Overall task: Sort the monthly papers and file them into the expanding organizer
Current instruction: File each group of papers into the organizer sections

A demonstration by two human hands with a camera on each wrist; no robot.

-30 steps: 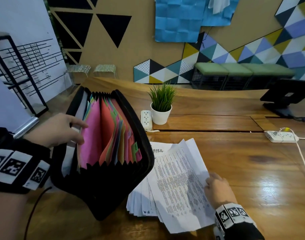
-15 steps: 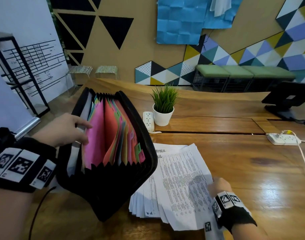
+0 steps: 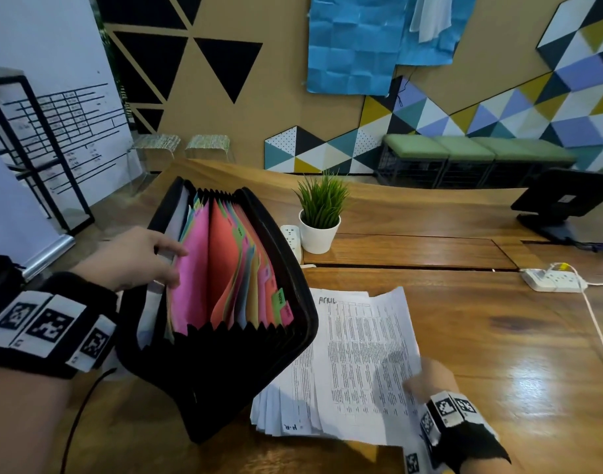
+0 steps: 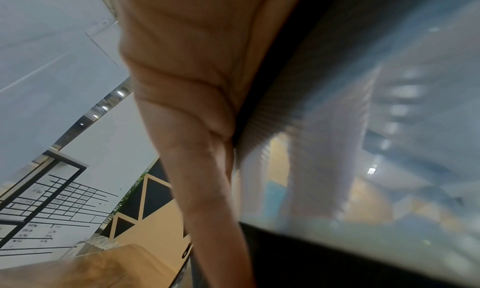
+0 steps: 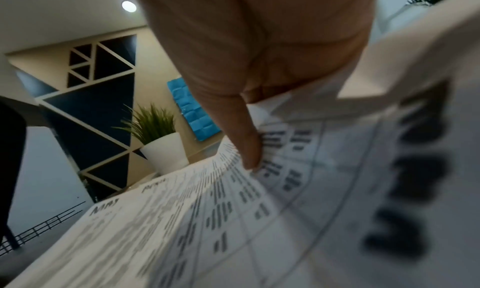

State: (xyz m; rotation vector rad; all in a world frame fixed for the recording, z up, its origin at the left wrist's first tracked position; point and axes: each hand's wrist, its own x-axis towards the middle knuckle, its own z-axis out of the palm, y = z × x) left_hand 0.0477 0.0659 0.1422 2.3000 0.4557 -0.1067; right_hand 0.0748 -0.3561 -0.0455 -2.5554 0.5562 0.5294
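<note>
While the left hand (image 3: 132,258) grips the near wall of the black accordion organizer with coloured dividers (image 3: 224,302), propped open on the wooden surface (image 3: 498,336), the right hand (image 3: 430,378) pinches the top printed white sheet (image 3: 361,354) of the fanned paper stack beside it.

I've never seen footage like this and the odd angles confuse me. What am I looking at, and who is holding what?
There is no machine: a person wears one camera on the head and one on each wrist. The head view looks down at a wooden table. The left hand grips the near wall of a black expanding organizer with coloured dividers, holding it open. The right hand pinches the top sheet of a fanned stack of printed white papers. The two blurry close-ups are the wrist cameras, looking along each hand. A potted green plant in a white pot stands behind.
</note>
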